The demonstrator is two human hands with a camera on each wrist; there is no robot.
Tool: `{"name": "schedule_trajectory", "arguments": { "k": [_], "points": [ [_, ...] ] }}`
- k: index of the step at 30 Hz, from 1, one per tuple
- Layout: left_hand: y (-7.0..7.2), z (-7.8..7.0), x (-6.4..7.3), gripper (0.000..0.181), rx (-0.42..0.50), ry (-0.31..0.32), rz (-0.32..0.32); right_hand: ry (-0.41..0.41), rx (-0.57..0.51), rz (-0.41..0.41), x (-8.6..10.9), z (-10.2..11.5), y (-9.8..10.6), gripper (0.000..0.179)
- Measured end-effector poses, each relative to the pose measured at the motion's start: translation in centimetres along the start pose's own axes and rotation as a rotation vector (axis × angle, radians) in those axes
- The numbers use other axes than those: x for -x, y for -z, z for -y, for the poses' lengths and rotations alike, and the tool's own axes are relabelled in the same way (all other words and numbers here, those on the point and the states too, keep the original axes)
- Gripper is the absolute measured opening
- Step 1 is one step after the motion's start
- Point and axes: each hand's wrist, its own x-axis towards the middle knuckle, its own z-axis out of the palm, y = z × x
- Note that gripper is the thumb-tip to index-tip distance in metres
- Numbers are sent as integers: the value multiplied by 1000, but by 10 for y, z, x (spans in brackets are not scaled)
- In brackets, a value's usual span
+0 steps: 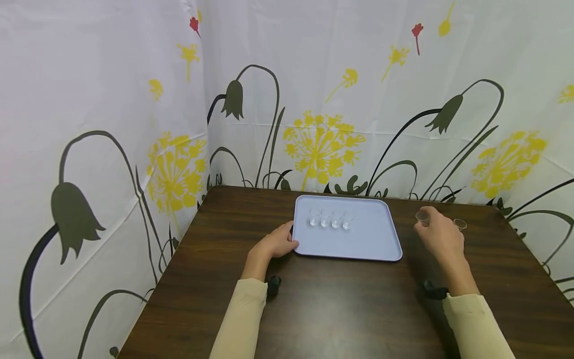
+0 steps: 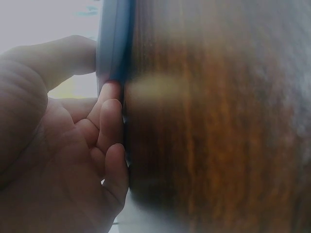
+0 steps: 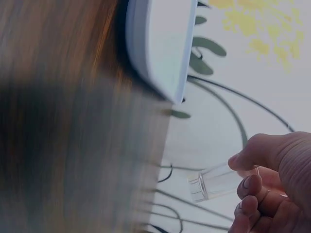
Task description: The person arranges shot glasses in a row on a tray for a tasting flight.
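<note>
A pale blue tray (image 1: 372,239) lies on the dark wooden table, with several small clear shot glasses (image 1: 335,221) standing in a row on it. My left hand (image 1: 275,243) grips the tray's left edge, thumb at the rim and index finger against its side in the left wrist view. To the right of the tray, my right hand (image 1: 441,237) pinches a clear shot glass (image 3: 214,183) between thumb and fingers, off the table. Just beyond that hand is another clear glass (image 1: 460,224), partly hidden by it.
The brown table (image 1: 341,309) reaches back to a white curtain (image 1: 381,30) printed with yellow and grey-green flowers. More of the curtain hangs along the left side. Dark wrist straps (image 1: 273,286) show at both sleeves.
</note>
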Motion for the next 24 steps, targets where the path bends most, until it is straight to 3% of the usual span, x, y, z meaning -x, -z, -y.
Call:
{"name": "schedule_trajectory", "arguments": {
  "k": [6,13,24],
  "points": [
    [-4,4,-6,73,15,6,-12,41,7,-11,3,21,-10,45],
    [-6,7,-8,77,0,7,-6,63,3,-4,6,44,-18,43],
    [-8,11,-12,77,6,10,-19,55,-32,22,2,68,-20,49]
  ]
}}
